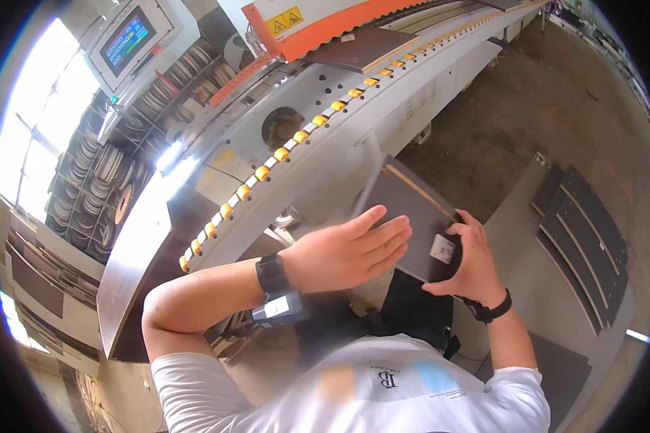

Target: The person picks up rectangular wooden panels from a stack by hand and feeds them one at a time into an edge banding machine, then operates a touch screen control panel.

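- Board [424, 215], dark grey, rectangular, between my hands, beside the grey machine table [339, 148] with yellow rollers [300, 136].
- My right hand [475, 261]: curled, gripping the board's right end.
- My left hand [350, 252]: spread flat, grasping nothing; I cannot tell whether it touches the board.

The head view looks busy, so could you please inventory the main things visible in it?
Held panel: one, dark grey, in the right hand
Label: one, white, on that panel
Panel stack: several panels, dark grey, right
Long machine: one, grey, ahead
Rollers: over ten, yellow, along the machine
Guard: one, orange, top
Control screen: one, mostly blue, upper left
Window: one, bright white, far left
Wristbands: two, black, one per wrist
Shirt: one, white, bottom
Hands: two, bare; left hand open, centre; right gripping
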{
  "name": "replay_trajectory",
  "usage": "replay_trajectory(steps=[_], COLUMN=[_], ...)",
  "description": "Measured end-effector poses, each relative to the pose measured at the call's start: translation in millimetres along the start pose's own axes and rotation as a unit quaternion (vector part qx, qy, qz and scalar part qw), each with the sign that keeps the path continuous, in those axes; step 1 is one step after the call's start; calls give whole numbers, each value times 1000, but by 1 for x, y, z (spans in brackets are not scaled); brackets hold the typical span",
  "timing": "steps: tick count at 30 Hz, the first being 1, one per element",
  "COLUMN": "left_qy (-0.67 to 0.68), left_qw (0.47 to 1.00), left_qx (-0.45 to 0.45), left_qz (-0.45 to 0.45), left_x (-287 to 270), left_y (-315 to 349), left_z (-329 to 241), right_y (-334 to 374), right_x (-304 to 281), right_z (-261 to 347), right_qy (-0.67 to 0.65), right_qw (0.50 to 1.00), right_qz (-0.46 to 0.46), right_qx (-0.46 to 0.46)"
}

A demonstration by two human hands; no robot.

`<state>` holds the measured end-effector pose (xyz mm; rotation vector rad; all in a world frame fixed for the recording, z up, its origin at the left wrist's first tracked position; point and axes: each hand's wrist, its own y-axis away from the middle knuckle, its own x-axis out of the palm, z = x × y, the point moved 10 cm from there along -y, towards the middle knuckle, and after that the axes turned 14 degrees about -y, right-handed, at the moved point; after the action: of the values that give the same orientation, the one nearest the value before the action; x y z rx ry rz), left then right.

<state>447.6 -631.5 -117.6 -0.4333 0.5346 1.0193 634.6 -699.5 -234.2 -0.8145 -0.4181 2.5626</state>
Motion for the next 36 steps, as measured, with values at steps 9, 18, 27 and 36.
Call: replay_trajectory(steps=[9, 18, 27, 36], left_qy=[-79, 32, 54, 58], left_qw=[980, 839, 788, 763], left_qx=[-177, -527, -573, -533], left_qz=[37, 127, 219, 360], left_x=[-43, 7, 108, 137], left_y=[85, 287, 413, 421], left_z=[62, 181, 199, 210], right_y=[-28, 8, 65, 76], right_x=[-11, -30, 84, 131], right_z=[77, -35, -86, -121], right_qy=[-118, -153, -59, -17], right_qw=[990, 972, 991, 992], right_qz=[-26, -171, -43, 38], right_qx=[-68, 51, 116, 117])
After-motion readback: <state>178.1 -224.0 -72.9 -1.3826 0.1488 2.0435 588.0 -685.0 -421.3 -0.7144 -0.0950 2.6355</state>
